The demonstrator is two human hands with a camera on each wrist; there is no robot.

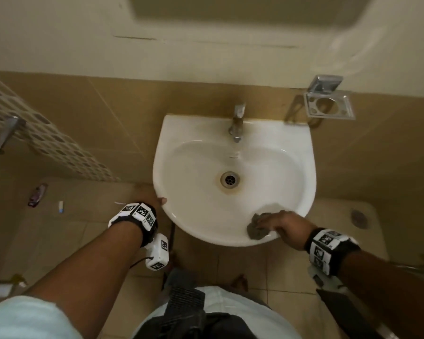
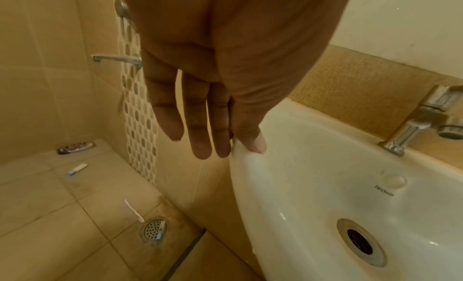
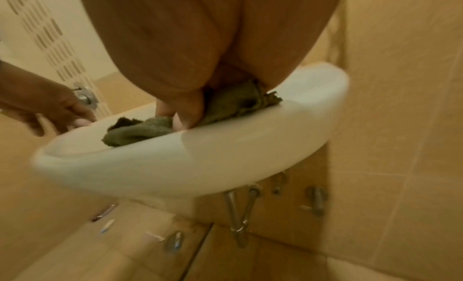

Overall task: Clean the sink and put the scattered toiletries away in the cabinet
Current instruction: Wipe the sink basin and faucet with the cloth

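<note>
Item 1. Sink [image 1: 289, 143]: white wall-mounted basin, tap [image 1: 237, 123] at the back edge, drain [image 1: 229, 179] ringed with a brownish stain. No water visibly running.

Item 2. Right hand [image 1: 283, 225]: on the near right rim. Its fingers [image 3: 186, 115] are curled down onto a grey-green cloth [image 1: 255, 231], pinning it against the porcelain. Judged to be the wiping step, rim first.

Item 3. Left hand [image 1: 148, 195]: at the near left rim. The thumb lies on top of the edge; the other fingers [image 2: 198, 125] hang straight and loose outside the bowl, gripping nothing. Likely placed there to steady the body against the wiping stroke.

Item 4. Scattered toiletries on the floor left of the sink, well apart from both hands: a dark purple packet [image 1: 37, 195] near the wall, a small white tube with a blue end [image 1: 61, 207], a white strip [image 2: 134, 211] beside the floor drain [image 2: 153, 229], and one more small blue-tipped piece lying on that grate. None yet collected.

Item 5. Wall holder [image 1: 328, 107]: chrome, right of the tap, holding nothing.

Item 6. Cabinet: not in view.
</note>
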